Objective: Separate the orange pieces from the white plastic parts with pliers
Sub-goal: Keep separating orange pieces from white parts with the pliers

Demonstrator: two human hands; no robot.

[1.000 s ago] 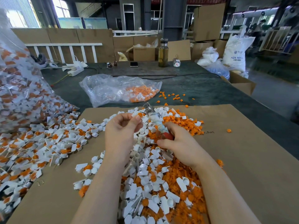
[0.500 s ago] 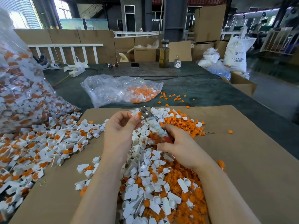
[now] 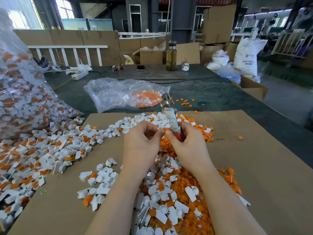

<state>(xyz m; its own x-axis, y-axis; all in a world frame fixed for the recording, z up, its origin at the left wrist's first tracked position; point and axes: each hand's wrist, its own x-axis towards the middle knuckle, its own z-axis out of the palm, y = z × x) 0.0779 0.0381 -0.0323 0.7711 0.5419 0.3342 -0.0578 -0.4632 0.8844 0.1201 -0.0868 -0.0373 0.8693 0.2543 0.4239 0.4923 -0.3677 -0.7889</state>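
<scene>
Up close in the head view, the right hand (image 3: 189, 146) grips the red handles of the pliers (image 3: 171, 116), whose cloth-wrapped shaft tilts up and away, metal nose over the far edge of the cardboard sheet (image 3: 254, 167). The left hand (image 3: 142, 143) has its fingers curled, pinching a small white plastic part (image 3: 160, 128) just beside the right thumb. Both hands hover above a mixed heap of white plastic parts (image 3: 162, 206) and orange pieces (image 3: 191, 219) on the cardboard, which lies on the dark green table (image 3: 220, 97). To the left, unsorted parts spill from a big clear sack (image 3: 22, 92). Beyond the cardboard lies a smaller clear bag (image 3: 118, 94) holding orange and white bits, with loose orange pieces scattered near it. A bottle (image 3: 171, 56) and a phone (image 3: 140, 68) stand at the table's far side.
</scene>
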